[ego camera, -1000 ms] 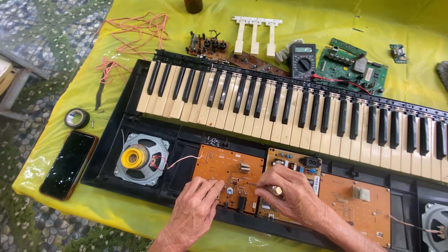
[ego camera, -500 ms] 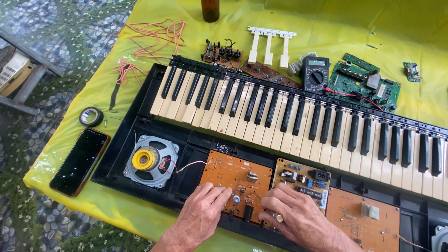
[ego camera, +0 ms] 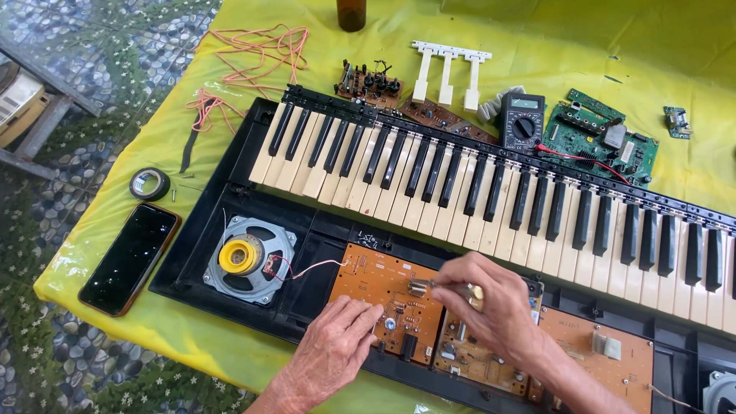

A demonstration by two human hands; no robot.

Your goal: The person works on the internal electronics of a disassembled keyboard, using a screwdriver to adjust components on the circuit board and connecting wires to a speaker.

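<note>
**Two hands on the orange circuit board of an opened keyboard**

Two bare hands are working inside the black keyboard case (ego camera: pixel 192 245), which lies open on a yellow-green tablecloth (ego camera: pixel 537 31); the left hand (ego camera: pixel 333 356) lies flat on the near edge of the orange circuit board (ego camera: pixel 376 287), fingers loosely spread and holding nothing; the right hand (ego camera: pixel 487 303) is pinched narrow around a small tool with a pale yellowish handle (ego camera: pixel 474 292), its metal tip touching a small silver component (ego camera: pixel 418 287) on that same board; what kind of tool it is, I honestly can't tell.

Just left of the board sits a round speaker (ego camera: pixel 249 259) with a yellow centre, joined to the board by a thin red and white wire (ego camera: pixel 314 266); the row of black and white keys (ego camera: pixel 491 192) runs behind the hands; beyond the keys there's a digital multimeter (ego camera: pixel 521 121), a green circuit board (ego camera: pixel 602 138), three loose white keys (ego camera: pixel 447 73) and a tangle of red wires (ego camera: pixel 245 57); off the case's left end lie a dark smartphone (ego camera: pixel 130 257) and a roll of black tape (ego camera: pixel 149 184).
</note>
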